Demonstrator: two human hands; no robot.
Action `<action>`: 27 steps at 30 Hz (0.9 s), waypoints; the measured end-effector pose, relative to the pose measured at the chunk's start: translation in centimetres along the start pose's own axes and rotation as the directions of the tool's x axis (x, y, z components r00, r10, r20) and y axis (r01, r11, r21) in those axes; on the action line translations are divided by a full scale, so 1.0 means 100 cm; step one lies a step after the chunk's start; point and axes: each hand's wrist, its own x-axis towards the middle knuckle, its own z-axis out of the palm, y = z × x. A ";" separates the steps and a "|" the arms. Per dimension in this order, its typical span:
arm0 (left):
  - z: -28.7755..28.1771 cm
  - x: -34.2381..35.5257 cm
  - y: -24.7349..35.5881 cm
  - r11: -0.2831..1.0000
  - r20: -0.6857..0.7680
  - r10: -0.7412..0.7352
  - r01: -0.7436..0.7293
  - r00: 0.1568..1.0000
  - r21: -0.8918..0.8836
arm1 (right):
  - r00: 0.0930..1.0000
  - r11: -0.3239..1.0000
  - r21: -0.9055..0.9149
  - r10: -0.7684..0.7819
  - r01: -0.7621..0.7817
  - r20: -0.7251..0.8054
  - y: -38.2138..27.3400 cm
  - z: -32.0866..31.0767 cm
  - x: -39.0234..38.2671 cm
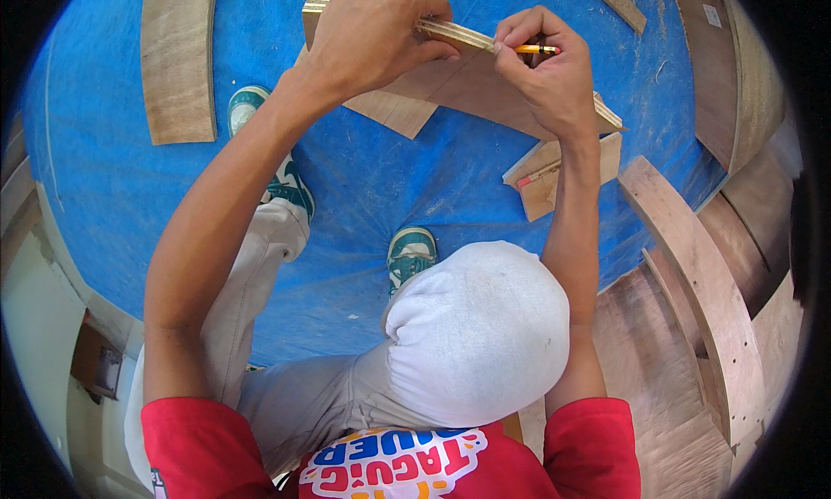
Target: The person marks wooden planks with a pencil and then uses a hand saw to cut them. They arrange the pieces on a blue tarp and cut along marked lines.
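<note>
My left hand [372, 36] grips the upper edge of a plywood board [489, 88] held tilted across the top of the view, its layered edge facing up. My right hand [541, 79] is closed around a yellow pencil [538, 49] with a pink eraser, thumb and fingertips at that same edge. The pencil's point is hidden by my fingers. Behind and below the board lie a flat plywood piece [405, 116] and, near my right forearm, smaller plywood offcuts [541, 200] with a reddish strip on them.
A blue tarp [338, 300] covers the floor under my sneakers [411, 265]. A plywood strip [177, 57] lies at upper left, another [619, 1] at top right. Curved wooden pieces [688, 265] and plywood sheets [710, 66] lie along the right side. My raised knee [476, 326] is below my hands.
</note>
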 end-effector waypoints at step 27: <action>-0.001 0.000 0.003 1.000 0.003 0.023 -0.023 1.000 0.007 | 0.993 0.998 0.026 0.058 -0.055 -0.102 0.004 0.000 0.000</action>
